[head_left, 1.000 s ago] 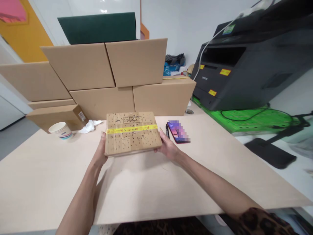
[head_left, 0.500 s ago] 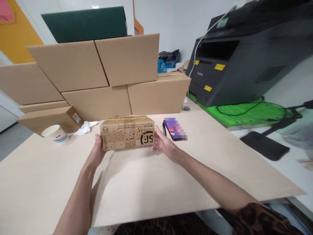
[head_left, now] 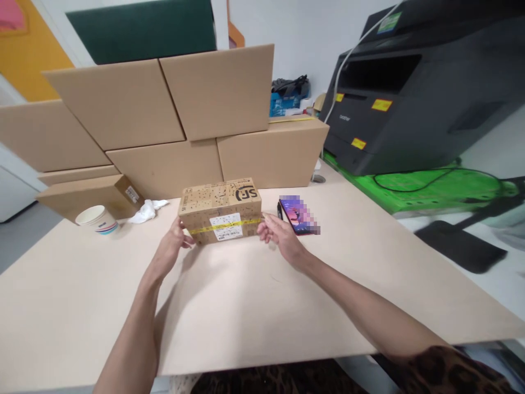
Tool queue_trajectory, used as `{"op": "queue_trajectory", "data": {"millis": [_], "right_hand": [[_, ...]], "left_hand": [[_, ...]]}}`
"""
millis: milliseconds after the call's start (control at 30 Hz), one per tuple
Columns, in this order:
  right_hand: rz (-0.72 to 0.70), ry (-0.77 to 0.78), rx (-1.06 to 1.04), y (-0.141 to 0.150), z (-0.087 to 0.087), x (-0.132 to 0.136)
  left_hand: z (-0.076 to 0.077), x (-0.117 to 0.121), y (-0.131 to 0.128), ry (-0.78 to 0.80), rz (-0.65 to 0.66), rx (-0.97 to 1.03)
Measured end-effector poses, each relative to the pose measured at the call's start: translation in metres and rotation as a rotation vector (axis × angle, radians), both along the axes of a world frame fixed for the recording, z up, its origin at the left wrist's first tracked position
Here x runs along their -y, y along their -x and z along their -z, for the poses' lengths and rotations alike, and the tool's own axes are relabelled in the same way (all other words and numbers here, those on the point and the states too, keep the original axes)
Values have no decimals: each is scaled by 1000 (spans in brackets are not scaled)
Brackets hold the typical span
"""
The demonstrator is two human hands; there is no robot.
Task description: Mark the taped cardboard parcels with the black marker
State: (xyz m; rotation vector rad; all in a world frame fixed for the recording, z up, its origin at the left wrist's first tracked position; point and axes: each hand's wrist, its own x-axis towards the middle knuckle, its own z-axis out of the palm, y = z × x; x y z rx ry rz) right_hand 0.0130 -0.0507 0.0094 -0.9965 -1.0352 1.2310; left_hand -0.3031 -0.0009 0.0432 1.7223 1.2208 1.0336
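Observation:
A small brown cardboard box (head_left: 197,221), printed with "SF" on top, faces me with a white label (head_left: 226,225) and yellow tape across its front. My left hand (head_left: 174,241) grips its left end, thumb at the side and fingertips by the lower front corner. At the right end, my right hand (head_left: 279,232) has its thumb against the box's edge and its fingers curled by the lower corner. The box's underside is hidden; it sits at or very near the tabletop. A phone (head_left: 297,213) with a lit screen lies right of the box, a dark pen (head_left: 280,210) beside it.
Large plain cartons (head_left: 164,164) are stacked behind, a dark green box (head_left: 143,33) on top. On the left stand a paper cup (head_left: 96,220), a crumpled tissue (head_left: 145,210) and a flatter carton (head_left: 90,196). A printer (head_left: 394,109) and a black stand (head_left: 461,249) are at right.
Both hands have turned the box, so its SF-printed face went from facing me to the top, and the labelled, taped side now faces me. The view has shifted slightly.

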Motion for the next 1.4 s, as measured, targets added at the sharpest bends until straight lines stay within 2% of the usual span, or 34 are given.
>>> {"op": "queue_trajectory", "data": {"millis": [167, 433, 567, 633, 733, 867, 1000, 1133, 1300, 1400], "right_hand": [[5, 0, 130, 0, 0, 6], [-50, -22, 239, 0, 8, 5], [6, -50, 320, 1, 11, 5], [24, -75, 296, 2, 11, 5], [13, -112, 153, 0, 9, 3], [152, -150, 53, -6, 6, 0], [198, -220, -5, -10, -2, 1], [169, -359, -18, -9, -13, 9], [80, -557, 138, -9, -29, 22], [114, -684, 302, -8, -43, 25]], "left_hand": [[-2, 4, -15, -132, -57, -71], [7, 5, -19, -133, -122, 83], [3, 9, -24, -142, -70, 111], [0, 11, -26, -158, -30, 114], [0, 13, -24, -208, -21, 101], [6, 12, -19, -278, -44, 160], [10, 10, -19, -281, -53, 274], [8, 9, -24, -190, -2, 371], [15, 6, -35, 130, 115, 542], [22, 5, -41, 295, 156, 637]]}}
